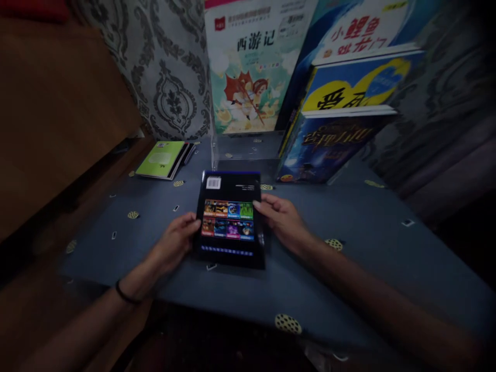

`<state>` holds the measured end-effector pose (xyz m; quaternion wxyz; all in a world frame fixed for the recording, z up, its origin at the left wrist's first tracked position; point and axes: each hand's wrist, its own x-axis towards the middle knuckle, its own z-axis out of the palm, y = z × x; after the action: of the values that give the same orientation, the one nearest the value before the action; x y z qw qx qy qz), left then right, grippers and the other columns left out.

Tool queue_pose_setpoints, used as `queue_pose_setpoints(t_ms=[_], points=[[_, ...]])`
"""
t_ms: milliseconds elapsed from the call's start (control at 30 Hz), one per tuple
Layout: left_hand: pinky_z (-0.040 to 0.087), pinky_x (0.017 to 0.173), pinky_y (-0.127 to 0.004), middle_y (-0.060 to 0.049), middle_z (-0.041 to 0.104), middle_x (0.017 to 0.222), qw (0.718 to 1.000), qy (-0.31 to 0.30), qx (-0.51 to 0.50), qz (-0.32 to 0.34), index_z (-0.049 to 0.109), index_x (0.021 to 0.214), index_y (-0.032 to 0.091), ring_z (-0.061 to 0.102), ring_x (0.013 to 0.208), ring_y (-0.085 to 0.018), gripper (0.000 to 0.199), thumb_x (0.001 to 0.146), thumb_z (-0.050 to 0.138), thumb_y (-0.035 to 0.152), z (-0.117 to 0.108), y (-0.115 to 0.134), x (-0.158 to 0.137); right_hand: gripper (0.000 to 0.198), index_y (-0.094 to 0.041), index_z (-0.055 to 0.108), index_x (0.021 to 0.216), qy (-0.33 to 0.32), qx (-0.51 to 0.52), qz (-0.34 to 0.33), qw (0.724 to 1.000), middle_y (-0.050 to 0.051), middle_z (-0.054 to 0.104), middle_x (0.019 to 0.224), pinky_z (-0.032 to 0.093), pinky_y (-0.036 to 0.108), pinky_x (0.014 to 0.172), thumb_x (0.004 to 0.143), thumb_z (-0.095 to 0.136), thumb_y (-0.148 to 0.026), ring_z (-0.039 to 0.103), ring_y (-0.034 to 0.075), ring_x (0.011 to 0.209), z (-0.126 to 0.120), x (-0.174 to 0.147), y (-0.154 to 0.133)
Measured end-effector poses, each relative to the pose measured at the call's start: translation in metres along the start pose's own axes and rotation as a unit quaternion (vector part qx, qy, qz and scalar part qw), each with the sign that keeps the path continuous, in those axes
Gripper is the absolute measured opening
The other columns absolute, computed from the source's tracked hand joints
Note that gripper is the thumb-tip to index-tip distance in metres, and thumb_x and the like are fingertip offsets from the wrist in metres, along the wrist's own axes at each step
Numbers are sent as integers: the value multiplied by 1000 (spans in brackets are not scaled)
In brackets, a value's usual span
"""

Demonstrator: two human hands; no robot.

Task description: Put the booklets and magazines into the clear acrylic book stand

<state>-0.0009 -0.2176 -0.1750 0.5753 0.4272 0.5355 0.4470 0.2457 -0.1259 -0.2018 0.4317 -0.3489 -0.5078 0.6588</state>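
Note:
A dark book [232, 219] is held between my two hands over the table, its back cover up, with a barcode at the upper left and two rows of small colourful pictures. My left hand [178, 238] grips its left edge, the thumb on the cover and the other fingers partly hidden beneath. On the right edge, my right hand [282, 219] pinches the book, thumb on top. Whether the book's lower side touches the table I cannot tell.
Several books stand upright at the back right, a dark blue one [329, 147] foremost. Behind the held book, a pale green book [248, 77] stands in a clear holder. A lime-green book [160, 159] lies on a small stack at left. The blue patterned tablecloth [341, 289] covers the table.

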Motion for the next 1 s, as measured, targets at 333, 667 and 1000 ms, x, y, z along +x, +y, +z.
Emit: queue_pose_setpoints(t_ms=[333, 667, 1000], points=[[53, 71, -30, -1, 68, 81, 889, 11, 440, 125, 66, 95, 19, 64, 71, -16, 26, 100, 47, 36, -27, 7, -7, 20, -19, 75, 103, -7, -431, -102, 897, 5, 77, 86, 55, 38, 80, 87, 64, -20, 72, 23, 82, -2, 50, 18], [56, 95, -46, -8, 69, 110, 731, 106, 611, 286, 67, 110, 21, 65, 102, -24, 24, 103, 44, 21, -34, -34, 7, 45, -24, 55, 145, -255, -516, -242, 781, 8, 57, 152, 40, 52, 119, 105, 40, -36, 50, 25, 143, 62, 17, 17], [57, 94, -47, -11, 70, 112, 719, 110, 598, 339, 66, 106, 18, 66, 105, -26, 22, 101, 45, 13, -37, -48, 8, 72, 0, 36, 155, -315, -562, -233, 729, 25, 42, 159, 24, 52, 128, 103, 52, -46, 32, 31, 154, 90, 29, 32]])
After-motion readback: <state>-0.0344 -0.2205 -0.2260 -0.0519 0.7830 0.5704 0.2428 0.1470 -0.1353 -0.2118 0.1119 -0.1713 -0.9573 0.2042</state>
